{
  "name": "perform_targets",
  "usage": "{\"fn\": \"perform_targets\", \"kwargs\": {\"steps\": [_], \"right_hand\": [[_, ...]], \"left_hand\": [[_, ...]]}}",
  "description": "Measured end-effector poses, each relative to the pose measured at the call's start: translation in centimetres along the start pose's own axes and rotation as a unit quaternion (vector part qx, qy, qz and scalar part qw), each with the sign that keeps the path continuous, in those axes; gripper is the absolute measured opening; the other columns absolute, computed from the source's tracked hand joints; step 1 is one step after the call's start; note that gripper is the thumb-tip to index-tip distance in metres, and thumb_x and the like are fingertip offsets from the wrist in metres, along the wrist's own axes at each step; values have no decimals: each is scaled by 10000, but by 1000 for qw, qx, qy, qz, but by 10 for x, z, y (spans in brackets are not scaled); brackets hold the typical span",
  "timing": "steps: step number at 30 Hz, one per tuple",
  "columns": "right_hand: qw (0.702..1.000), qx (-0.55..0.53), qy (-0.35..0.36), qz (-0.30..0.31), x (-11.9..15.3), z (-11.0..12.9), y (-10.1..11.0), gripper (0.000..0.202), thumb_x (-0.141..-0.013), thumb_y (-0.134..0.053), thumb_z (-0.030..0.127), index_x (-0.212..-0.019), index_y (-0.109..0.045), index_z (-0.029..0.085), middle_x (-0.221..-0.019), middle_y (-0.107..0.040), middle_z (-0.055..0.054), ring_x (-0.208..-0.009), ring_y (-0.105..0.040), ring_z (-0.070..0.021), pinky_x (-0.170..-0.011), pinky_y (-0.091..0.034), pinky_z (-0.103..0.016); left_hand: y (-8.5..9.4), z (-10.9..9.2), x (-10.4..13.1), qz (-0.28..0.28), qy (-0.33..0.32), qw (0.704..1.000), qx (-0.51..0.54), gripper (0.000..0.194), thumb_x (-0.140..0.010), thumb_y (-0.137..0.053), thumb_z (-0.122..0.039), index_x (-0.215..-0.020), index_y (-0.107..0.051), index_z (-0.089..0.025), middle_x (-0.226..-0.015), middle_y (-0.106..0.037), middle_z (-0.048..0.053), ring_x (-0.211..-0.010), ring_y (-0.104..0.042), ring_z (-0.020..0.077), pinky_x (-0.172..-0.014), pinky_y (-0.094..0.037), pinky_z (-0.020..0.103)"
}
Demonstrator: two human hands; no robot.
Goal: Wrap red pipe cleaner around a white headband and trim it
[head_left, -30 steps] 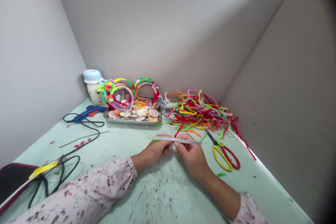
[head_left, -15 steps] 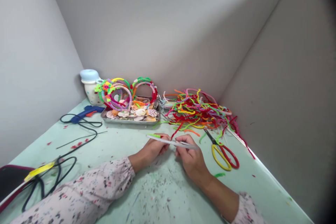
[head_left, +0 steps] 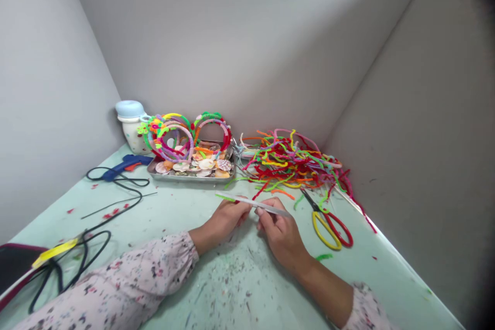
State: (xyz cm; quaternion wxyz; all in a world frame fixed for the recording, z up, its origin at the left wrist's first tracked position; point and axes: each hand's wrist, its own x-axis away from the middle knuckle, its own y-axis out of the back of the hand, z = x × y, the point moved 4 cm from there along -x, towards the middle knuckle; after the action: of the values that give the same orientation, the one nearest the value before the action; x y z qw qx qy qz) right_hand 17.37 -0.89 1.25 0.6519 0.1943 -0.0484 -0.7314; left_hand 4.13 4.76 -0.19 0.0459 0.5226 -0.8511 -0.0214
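A thin white headband [head_left: 247, 200], seen edge-on, is held between both hands above the middle of the table. Bright green pipe cleaner [head_left: 225, 197] shows along its left end. My left hand [head_left: 231, 215] is closed near that end, its fingertips partly hidden behind the band. With thumb and fingers, my right hand [head_left: 282, 232] pinches the band's right part. Scissors [head_left: 317, 210] with one yellow and one red handle lie to the right of my right hand. Beyond my hands spreads a tangled pile of coloured pipe cleaners [head_left: 290, 161].
A metal tray [head_left: 193, 179] of seashells bears several pipe-cleaner-wrapped headbands [head_left: 191, 142]. To its left are a blue glue gun [head_left: 124, 166] and a white cup [head_left: 134, 134] with a blue lid. A black cord [head_left: 110, 216] loops over the table's left side. Grey walls enclose the back and sides.
The band's left end has risen slightly, and its green part now sits lower along the edge. Both hands keep their hold on it. The view has shifted very little.
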Motion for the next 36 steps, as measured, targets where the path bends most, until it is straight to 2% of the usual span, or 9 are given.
{"fn": "perform_targets", "kwargs": {"steps": [8, 15, 18, 22, 26, 30, 36], "right_hand": [[997, 61, 36, -5, 1, 6, 1, 121, -887, -455, 302, -857, -530, 212, -632, -542, 27, -592, -515, -148, -570, -400, -248], [1000, 6, 1, -23, 1, -1, 1, 140, -877, -463, 318, -888, -539, 200, -602, -575, 25, -541, -531, -138, -517, -411, -232], [999, -7, -1, -33, 1, -3, 2, 137, -864, -477, 312, -889, -545, 196, -593, -585, 24, -536, -534, -137, -514, -418, -229], [999, -19, 8, -43, 0, -5, 2, 126, -852, -499, 311, -896, -540, 200, -605, -580, 26, -546, -540, -139, -521, -426, -233], [998, -19, 39, -35, -2, -3, 1, 118, -846, -515, 296, -893, -565, 200, -639, -557, 19, -555, -516, -133, -518, -421, -234], [996, -2, 83, -9, -3, 4, 0, 111, -858, -504, 247, -901, -598, 206, -780, -584, -11, -670, -538, -141, -596, -435, -244], [994, 20, 104, -1, -4, 4, 1, 148, -868, -498, 231, -942, -625, 216, -842, -600, -25, -772, -560, -162, -666, -450, -264]], "left_hand": [[2, 0, 1, -20, 17, 999, -43, 283, -764, -447, -304, -515, -427, -172, -451, -364, -32, -458, -339, 100, -469, -235, 261], [-1, -5, 4, -2, -21, 1000, -3, 299, -786, -447, -328, -535, -434, -165, -481, -374, -34, -469, -335, 90, -468, -233, 248], [-4, -3, 3, 2, -15, 999, 33, 308, -798, -423, -344, -547, -437, -166, -476, -366, -42, -448, -314, 85, -454, -220, 244], [-1, 4, -1, -62, 10, 997, 38, 379, -803, -418, -406, -506, -409, -172, -439, -359, -45, -424, -315, 86, -449, -227, 244], [-1, 6, 1, -32, 15, 999, 8, 360, -796, -423, -397, -518, -438, -169, -447, -379, -42, -442, -337, 91, -457, -236, 245], [0, 4, 4, -18, 11, 1000, 8, 311, -786, -416, -359, -535, -418, -176, -453, -345, -50, -435, -304, 88, -450, -221, 244], [-1, 2, 3, -4, 1, 1000, -10, 315, -793, -415, -366, -540, -411, -177, -469, -345, -42, -463, -319, 95, -464, -233, 242]]}}
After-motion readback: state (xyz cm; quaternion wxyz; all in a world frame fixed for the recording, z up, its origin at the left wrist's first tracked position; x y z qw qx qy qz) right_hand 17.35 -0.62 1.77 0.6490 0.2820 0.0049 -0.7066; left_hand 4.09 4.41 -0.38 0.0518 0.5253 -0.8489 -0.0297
